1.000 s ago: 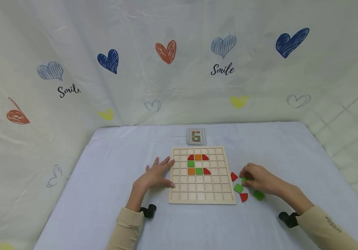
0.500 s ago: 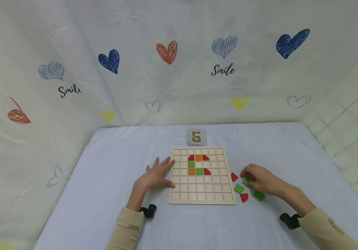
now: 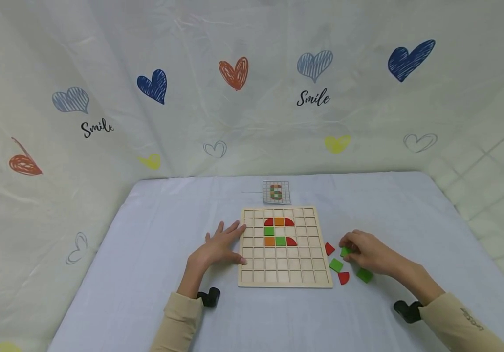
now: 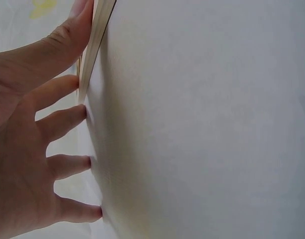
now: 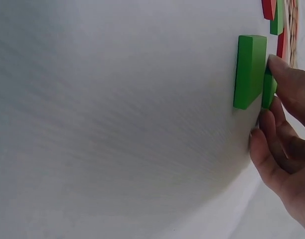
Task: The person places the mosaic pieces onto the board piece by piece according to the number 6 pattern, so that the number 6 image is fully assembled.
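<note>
Thumb and fingertips of my right hand (image 3: pixel 368 250) pinch a green square tile (image 5: pixel 268 90) low over the cloth, right of the board. Just beside it lies another green tile (image 5: pixel 249 72). A third green tile (image 3: pixel 336 265) and two red quarter-round tiles (image 3: pixel 329 249) are close to the board's right edge. My left hand (image 3: pixel 218 247) is spread along the left side of the wooden grid board (image 3: pixel 282 264), its thumb and a fingertip at the border. Red, orange and green tiles form a curved shape in the board's upper middle cells.
Behind the board lies a small grid card (image 3: pixel 276 192) printed with a coloured 6-like figure. A white cloth (image 3: pixel 146 274) covers the table. At the back hangs a pale curtain (image 3: pixel 269 117) with hearts. Each wrist wears a black camera (image 3: pixel 209 297).
My right hand has shifted very slightly to the right, the green tile still between its fingers. The left hand, board and loose tiles look unchanged.
</note>
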### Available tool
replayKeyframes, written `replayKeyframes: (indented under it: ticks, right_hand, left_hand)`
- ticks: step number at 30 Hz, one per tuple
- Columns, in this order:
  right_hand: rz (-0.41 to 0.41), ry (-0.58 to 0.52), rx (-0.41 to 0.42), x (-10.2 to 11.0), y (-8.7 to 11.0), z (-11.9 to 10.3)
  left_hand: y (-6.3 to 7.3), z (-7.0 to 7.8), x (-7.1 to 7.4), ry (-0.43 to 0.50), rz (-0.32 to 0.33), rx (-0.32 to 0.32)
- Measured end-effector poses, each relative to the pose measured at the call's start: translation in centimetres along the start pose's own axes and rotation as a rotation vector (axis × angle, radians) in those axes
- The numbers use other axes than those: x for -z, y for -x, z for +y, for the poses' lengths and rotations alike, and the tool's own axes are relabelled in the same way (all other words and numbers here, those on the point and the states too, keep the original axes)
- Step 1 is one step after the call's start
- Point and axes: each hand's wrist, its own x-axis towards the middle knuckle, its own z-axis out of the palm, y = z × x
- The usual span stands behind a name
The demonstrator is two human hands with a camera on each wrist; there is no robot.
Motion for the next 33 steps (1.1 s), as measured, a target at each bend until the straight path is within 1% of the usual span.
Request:
replayKeyframes:
  ticks: [5, 8, 14, 18, 21, 29, 33]
  right_hand:
    - [0.049, 0.078, 0.025, 0.0, 0.2, -0.2]
    - [0.064, 0.089, 0.047, 0.0, 0.2, -0.3]
    - [0.053, 0.036, 0.06, 0.2, 0.0, -0.1]
    - [0.048, -0.002, 0.043, 0.2, 0.1, 0.2]
    - [0.051, -0.026, 0.028, 0.2, 0.2, 0.3]
    - [0.071, -0.069, 0.046, 0.4, 0.4, 0.8]
    - [0.059, -0.121, 0.017, 0.4, 0.5, 0.6]
  left_hand:
    - [0.1, 0.0, 0.0, 0.003, 0.003, 0.004]
    - [0.2, 0.0, 0.1, 0.005, 0.003, 0.007]
    - [0.1, 0.0, 0.0, 0.009, 0.005, 0.004]
    - [0.1, 0.0, 0.0, 0.009, 0.003, 0.0]
    - [0.2, 0.0, 0.0, 0.011, 0.002, 0.001]
    - [0.1, 0.0, 0.0, 0.004, 0.004, -0.001]
    - [0.1, 0.0, 0.0, 0.002, 0.006, -0.003]
